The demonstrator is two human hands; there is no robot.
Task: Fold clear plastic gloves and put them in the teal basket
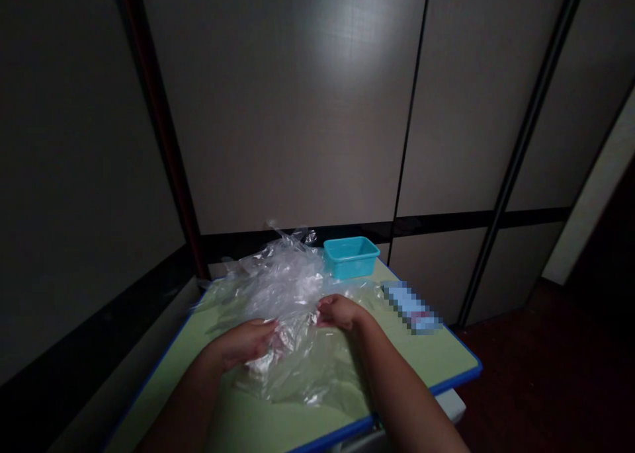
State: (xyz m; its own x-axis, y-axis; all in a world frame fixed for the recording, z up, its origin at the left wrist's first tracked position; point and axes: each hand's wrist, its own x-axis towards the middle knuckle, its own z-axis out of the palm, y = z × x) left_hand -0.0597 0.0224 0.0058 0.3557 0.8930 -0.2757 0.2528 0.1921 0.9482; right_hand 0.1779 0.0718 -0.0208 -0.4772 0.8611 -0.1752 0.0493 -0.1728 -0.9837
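A clear plastic bag [307, 367] lies crumpled on the table between my two hands. My left hand [251, 340] is closed on its left side, the fingers partly covered by the film. On the other side, my right hand [337, 311] pinches the bag with thumb and fingers together. Behind them rises a loose heap of clear plastic bags [282, 278]; where one sheet ends and another begins is hard to make out.
A turquoise plastic basket [352, 268] stands at the table's back edge. Right of it lies a flat, pixelated object [411, 307]. The pale green table [426, 360] has a blue rim. Cabinet doors [297, 109] rise behind it.
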